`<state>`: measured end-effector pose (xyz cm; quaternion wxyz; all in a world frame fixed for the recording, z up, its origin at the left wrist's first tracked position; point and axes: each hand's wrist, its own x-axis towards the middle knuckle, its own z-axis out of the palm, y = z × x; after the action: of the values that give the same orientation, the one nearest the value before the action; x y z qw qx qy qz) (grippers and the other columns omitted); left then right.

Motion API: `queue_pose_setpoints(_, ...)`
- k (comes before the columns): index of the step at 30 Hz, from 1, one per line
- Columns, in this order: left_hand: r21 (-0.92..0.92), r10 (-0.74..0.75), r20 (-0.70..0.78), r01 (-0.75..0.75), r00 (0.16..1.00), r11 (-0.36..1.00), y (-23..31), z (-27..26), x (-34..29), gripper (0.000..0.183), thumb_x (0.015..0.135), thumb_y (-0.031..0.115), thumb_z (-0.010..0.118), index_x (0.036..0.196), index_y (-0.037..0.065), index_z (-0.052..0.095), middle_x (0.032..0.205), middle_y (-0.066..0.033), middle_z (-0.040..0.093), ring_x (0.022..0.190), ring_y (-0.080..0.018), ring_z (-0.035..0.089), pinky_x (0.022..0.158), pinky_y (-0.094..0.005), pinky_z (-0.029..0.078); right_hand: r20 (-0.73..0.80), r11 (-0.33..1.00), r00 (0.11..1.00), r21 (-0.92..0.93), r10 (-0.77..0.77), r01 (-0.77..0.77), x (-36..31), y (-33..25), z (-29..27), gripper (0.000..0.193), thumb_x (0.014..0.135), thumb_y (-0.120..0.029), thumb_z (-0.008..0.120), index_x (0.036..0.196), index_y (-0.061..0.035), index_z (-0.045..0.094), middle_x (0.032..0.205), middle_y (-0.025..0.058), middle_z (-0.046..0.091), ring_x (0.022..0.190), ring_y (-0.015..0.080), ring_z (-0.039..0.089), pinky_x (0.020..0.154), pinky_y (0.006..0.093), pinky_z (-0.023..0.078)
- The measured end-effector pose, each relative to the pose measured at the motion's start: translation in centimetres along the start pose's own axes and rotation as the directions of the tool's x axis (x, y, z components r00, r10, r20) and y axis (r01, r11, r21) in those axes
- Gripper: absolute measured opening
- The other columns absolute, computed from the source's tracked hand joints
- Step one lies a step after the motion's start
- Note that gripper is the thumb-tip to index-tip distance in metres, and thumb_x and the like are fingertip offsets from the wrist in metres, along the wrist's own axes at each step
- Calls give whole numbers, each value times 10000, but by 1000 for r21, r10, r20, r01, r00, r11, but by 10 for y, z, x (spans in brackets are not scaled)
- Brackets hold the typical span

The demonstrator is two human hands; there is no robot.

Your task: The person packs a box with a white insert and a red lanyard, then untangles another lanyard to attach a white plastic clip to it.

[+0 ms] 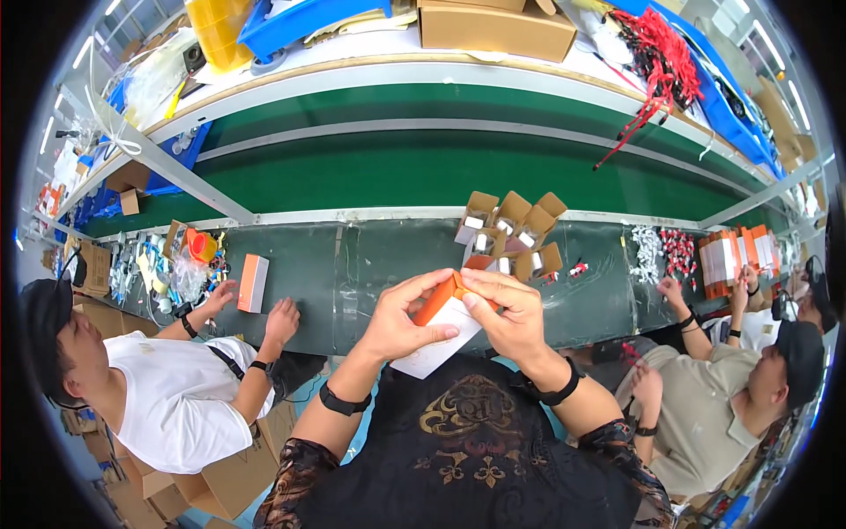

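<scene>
orange-and-white box (453, 316), one, is held by two hands (398, 319) (514, 323).

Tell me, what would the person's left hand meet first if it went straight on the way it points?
The left hand holds the orange-and-white box, so that comes first; beyond it, probably the right hand, though depth is unclear.

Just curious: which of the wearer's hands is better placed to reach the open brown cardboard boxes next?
Probably the right hand, nearer those boxes, though it and the left hand hold the orange-and-white carton.
</scene>
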<state>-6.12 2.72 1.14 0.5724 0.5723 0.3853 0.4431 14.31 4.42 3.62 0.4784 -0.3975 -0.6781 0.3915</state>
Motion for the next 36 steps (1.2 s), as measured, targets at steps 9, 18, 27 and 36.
queue_pose_setpoints(9,-363,-121,-73,87,990,928,-23,4,-2,835,790,-17,801,1505,34,374,1315,-156,595,1159,-188,604,958,-353,530,160,990,984,-104,-75,92,-2,18,5,358,845,-84,736,1200,-39,709,1301,166,637,1198,321,599,1024,409,452)
queue_pose_setpoints(18,303,-29,-570,243,821,921,-149,-86,-11,667,761,-20,786,1366,-5,506,1249,-162,632,1133,-231,626,958,-339,513,347,810,852,-569,393,-142,-65,94,-5,673,869,-380,714,1435,-101,481,1424,211,492,1316,420,458,1054,461,436)
queue_pose_setpoints(27,624,68,-780,766,622,155,-234,-222,-28,718,752,242,818,1369,54,505,1306,-185,581,1201,-373,553,989,-469,463,-288,389,622,-573,728,-721,-171,236,-115,310,844,-241,695,1135,-136,715,1051,174,714,996,362,678,861,465,541)
queue_pose_setpoints(36,862,-32,-128,127,991,490,-204,-69,44,774,724,273,832,1375,9,508,1330,-214,562,1257,-381,516,1085,-454,395,-208,399,746,-738,633,-544,-74,309,-151,497,893,-146,644,1364,-262,538,1283,151,509,976,389,670,834,485,565)
